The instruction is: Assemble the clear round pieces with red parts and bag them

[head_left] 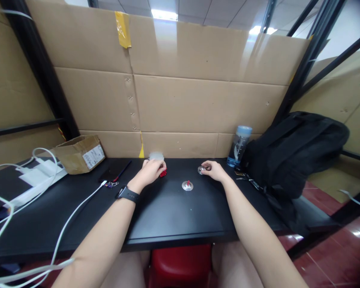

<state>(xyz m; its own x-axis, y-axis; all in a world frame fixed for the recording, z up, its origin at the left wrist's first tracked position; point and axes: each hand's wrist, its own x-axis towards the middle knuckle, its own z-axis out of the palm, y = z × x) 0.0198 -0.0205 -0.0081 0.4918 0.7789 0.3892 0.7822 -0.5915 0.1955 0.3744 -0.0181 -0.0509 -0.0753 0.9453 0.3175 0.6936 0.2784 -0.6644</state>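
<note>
My left hand (153,170) has its fingers drawn together over some small red pieces (163,173) at the back of the black table. The fingertips touch the red pieces, whose kind is too small to tell. A whitish translucent container (156,156) stands just behind this hand. With thumb and fingers, my right hand (214,170) grips the side of a small round silvery metal piece (201,170), low at the tabletop. Between the hands and nearer to me lies a shiny metal disc (187,186) with a small red piece upright at its middle.
At right are a water bottle (239,146) and a black backpack (297,152). An opened cardboard box (80,154), a power strip (39,184), white cables and a dark phone-like slab (111,174) lie left. A cardboard wall (180,104) closes off the back of the table (180,216).
</note>
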